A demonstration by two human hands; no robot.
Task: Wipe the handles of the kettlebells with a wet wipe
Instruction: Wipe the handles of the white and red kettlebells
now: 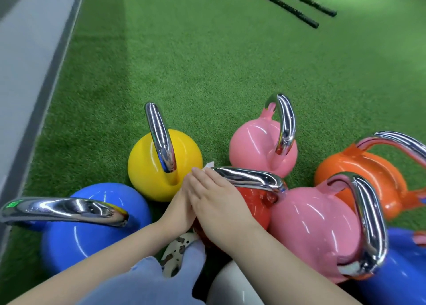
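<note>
Legible text: none.

Item 1: small green sticker (12, 204) on the far-left end of the chrome handle (62, 210) of the blue kettlebell (92, 231). It carries some dark marking, too blurred and too small to read; whether the marking is a number or letters cannot be told.

Item 2: remaining kettlebells, namely the yellow kettlebell (147, 166), the two pink, the red and the orange. Their visible bodies and chrome handles show no readable weight figures, brand names or signs; the bright patches on them are only reflections.
</note>
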